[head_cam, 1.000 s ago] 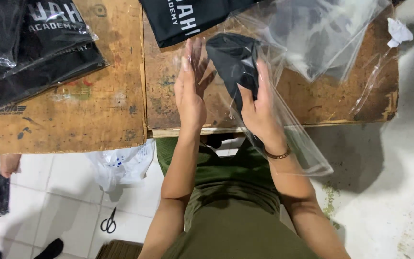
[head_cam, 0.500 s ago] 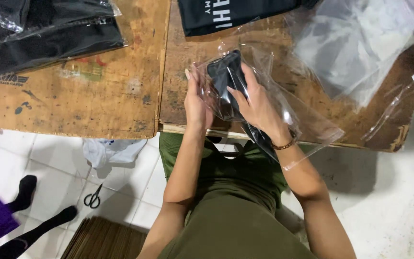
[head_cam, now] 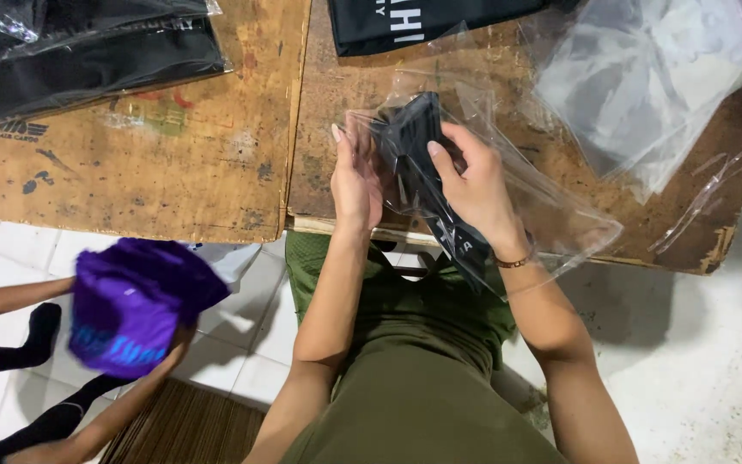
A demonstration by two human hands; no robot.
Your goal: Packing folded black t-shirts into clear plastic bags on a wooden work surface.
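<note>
A purple garment has entered at 8 o'clock; both hands, left hand and right hand, still grip the bagged black garment over the worn wooden table.

My arms are bare from above the elbow down, no sleeves showing. On my right wrist sits a thin bracelet, dark brown with small gold-looking links. My left hand has no ring or watch that I can see; nails are longish and plain. My right hand also shows no ring. I'm wearing an olive green garment, plain cloth, lightly creased over the lap.
</note>
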